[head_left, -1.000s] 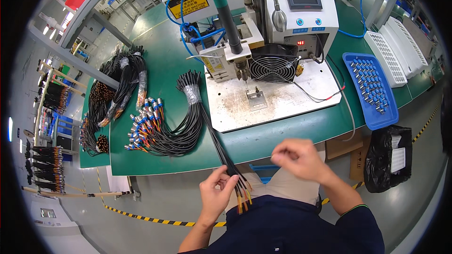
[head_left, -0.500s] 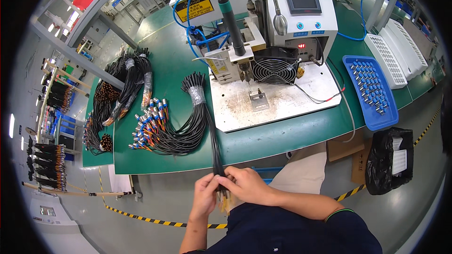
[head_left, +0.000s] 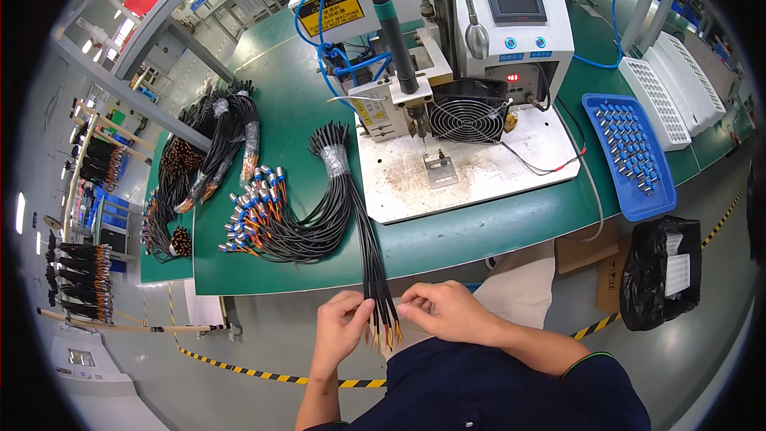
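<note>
A bundle of thin black cables (head_left: 371, 251) hangs over the front edge of the green table, its ends fanned out with red and yellow wires (head_left: 388, 334) bared. My left hand (head_left: 341, 326) is closed at the left side of these cables, thumb against the outermost ones. On the other side my right hand (head_left: 448, 313) has thumb and forefinger pinched close to the bundle's right edge; what lies between them is too small to name. The rest of the cables curve back on the table to silver-and-blue connectors (head_left: 254, 207), with clear wrap (head_left: 336, 161) around their bend.
A white soldering machine (head_left: 519, 0) with a metal base plate (head_left: 399, 183) and a black fan (head_left: 467, 120) stands ahead. To the right are a blue tray (head_left: 630, 203) of metal connectors and a black-lined bin (head_left: 642, 279). More cable bundles (head_left: 227, 124) lie at left.
Both hands have moved apart from where they met around the cables. The cable ends, bunched before, are now spread out between them.
</note>
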`<action>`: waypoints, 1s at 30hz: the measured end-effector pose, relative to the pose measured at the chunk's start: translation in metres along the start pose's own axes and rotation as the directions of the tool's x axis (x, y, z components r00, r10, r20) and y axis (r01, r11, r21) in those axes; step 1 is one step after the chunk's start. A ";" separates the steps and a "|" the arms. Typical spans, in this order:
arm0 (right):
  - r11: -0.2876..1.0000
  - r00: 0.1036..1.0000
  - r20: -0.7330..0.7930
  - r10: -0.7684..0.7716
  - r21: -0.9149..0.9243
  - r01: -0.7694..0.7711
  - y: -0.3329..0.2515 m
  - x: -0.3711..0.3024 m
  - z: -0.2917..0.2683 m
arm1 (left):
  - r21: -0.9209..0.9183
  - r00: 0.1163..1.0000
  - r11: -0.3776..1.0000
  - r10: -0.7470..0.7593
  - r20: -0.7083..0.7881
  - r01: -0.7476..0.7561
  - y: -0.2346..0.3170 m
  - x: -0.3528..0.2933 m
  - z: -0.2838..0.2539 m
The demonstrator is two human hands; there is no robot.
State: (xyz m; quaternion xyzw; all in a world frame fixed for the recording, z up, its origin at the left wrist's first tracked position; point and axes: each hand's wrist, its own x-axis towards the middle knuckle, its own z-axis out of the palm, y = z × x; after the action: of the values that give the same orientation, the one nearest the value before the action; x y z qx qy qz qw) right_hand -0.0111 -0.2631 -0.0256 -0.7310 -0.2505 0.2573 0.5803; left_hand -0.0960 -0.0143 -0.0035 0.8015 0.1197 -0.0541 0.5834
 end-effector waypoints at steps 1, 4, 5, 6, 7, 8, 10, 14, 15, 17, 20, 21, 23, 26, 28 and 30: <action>1.000 1.000 -0.001 0.003 0.001 -0.003 0.000 -0.004 -0.004 | 0.360 0.988 0.925 0.146 -0.050 -0.118 0.013 -0.001 -0.002; 0.998 0.999 -0.010 0.042 0.044 -0.041 0.004 -0.012 -0.019 | 0.368 0.996 0.927 -0.086 0.000 0.080 0.033 -0.005 -0.018; 0.998 0.999 -0.032 0.031 0.064 -0.028 0.007 -0.016 -0.024 | 0.369 0.996 0.926 -0.089 -0.002 0.084 0.029 -0.005 -0.020; 0.997 0.998 -0.053 0.015 0.080 -0.010 0.007 -0.019 -0.029 | 0.203 0.995 0.974 -0.095 -0.041 0.102 0.024 -0.006 -0.022; 0.997 0.999 -0.050 0.011 0.080 -0.007 0.006 -0.021 -0.033 | 0.030 0.991 0.994 -0.107 -0.076 0.110 0.021 -0.007 -0.024; 0.997 0.997 -0.063 0.039 0.071 -0.035 0.005 -0.025 -0.039 | 0.011 0.994 0.995 -0.097 -0.058 0.098 0.021 -0.007 -0.027; 0.995 0.990 -0.118 0.077 0.066 -0.070 0.011 -0.032 -0.050 | -0.067 0.997 0.996 -0.069 -0.032 0.067 0.028 0.002 -0.027; 0.990 0.962 -0.254 0.100 0.121 -0.070 0.015 -0.057 -0.083 | -0.078 0.951 0.983 0.181 0.252 -0.166 0.055 0.028 -0.036; 0.990 0.946 -0.300 0.123 0.107 -0.094 0.015 -0.063 -0.091 | -0.096 0.901 0.962 0.275 0.337 -0.257 0.066 0.034 -0.040; 0.998 0.920 -0.388 -0.053 0.020 0.066 0.012 -0.067 -0.117 | -0.101 0.868 0.937 0.348 0.355 -0.334 0.096 0.044 -0.030; 0.996 0.821 -0.567 -0.070 -0.079 0.030 0.009 -0.093 -0.161 | 0.063 0.838 0.864 0.465 0.286 -0.500 0.104 0.051 -0.021; 0.992 0.753 -0.654 -0.075 -0.126 -0.011 0.006 -0.103 -0.177 | 0.231 0.813 0.787 0.504 0.292 -0.571 0.107 0.058 -0.019; 0.975 0.553 -0.822 -0.139 -0.213 -0.071 0.003 -0.119 -0.212 | 0.387 0.777 0.674 0.550 0.307 -0.629 0.115 0.074 -0.005; 0.742 0.296 -0.930 -0.219 -0.356 -0.568 0.027 -0.152 -0.280 | 0.234 0.728 0.690 0.633 0.263 -0.685 0.130 0.091 0.041; 0.615 0.240 -0.916 -0.321 -0.394 -0.683 0.045 -0.173 -0.319 | 0.209 0.755 0.735 0.573 0.318 -0.645 0.138 0.104 0.059; 0.502 0.229 -0.911 -0.342 -0.383 -0.776 0.063 -0.171 -0.344 | 0.240 0.752 0.727 0.539 0.379 -0.643 0.139 0.118 0.067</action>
State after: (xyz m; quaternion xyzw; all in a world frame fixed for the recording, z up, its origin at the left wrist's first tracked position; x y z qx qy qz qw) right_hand 0.0955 -0.6375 -0.0057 -0.9279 0.1941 -0.2917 0.1273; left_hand 0.0570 -0.1027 0.0774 0.8723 -0.2412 0.0018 0.4254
